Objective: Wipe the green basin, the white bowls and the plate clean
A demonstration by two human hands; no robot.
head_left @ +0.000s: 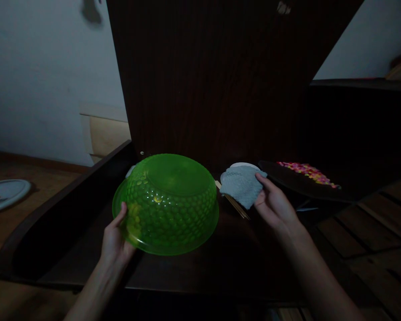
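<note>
My left hand [116, 240] grips the rim of a translucent green plastic basin [173, 200] with a bumpy pattern, thumb on the outside and fingers beneath. The basin is upside down, its flat base facing up. To its right, my right hand [276, 203] pinches a pale blue-grey cloth [243, 185], thumb on top and fingers behind. The cloth is apart from the basin. Behind it, a white round dish [243, 165] is partly covered from sight. Several thin wooden sticks [237, 207] lie below the cloth.
Both hands are over a dark wooden surface [173, 274] with a raised left side [70, 200] and a tall dark back panel [214, 80]. A dark item with pink and yellow pieces [309, 174] lies right. A white oval dish [6, 194] is far left.
</note>
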